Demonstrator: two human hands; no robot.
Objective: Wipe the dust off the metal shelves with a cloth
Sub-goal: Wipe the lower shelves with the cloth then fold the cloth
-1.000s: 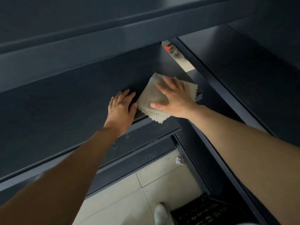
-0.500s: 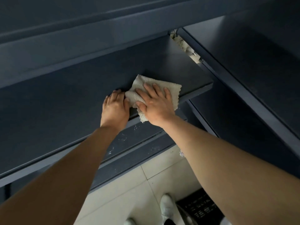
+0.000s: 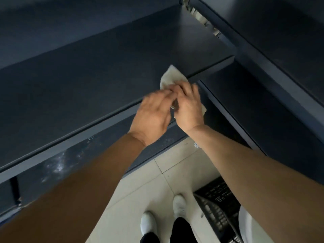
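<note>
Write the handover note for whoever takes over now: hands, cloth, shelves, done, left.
Right hand grips the bunched cloth at the front edge of the middle shelf, near its right end.
Left hand meets it there; blurred, grip unclear.
Done: this shelf looks mostly dust-free.
Left: lower shelf shows white dust specks; wipe it.

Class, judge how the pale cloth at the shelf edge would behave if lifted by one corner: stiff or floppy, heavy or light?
Probably floppy: the cloth bunches under the right hand. Likely light: it looks thin, and a corner droops past the shelf edge.
</note>
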